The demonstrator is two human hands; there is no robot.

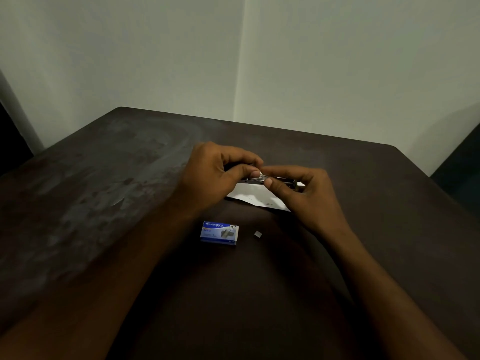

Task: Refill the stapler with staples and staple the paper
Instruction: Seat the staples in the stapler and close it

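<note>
Holding stapler [270,179] above white paper [259,197], mid-table [104,178]: left hand [218,175] grips its dark end, right hand [304,193] pinches the metal track (staples between fingertips? too small to tell). Blue staple box [219,233] lies at 6 o'clock of the paper; small staple strip [258,234] at the box's 3 o'clock.

Head camera (wide-angle) looks forward and down, near the table [376,193].

Dark stapler [281,181] above white paper [255,197]; blue staple box [219,233] and loose staples [258,234] nearer.
</note>
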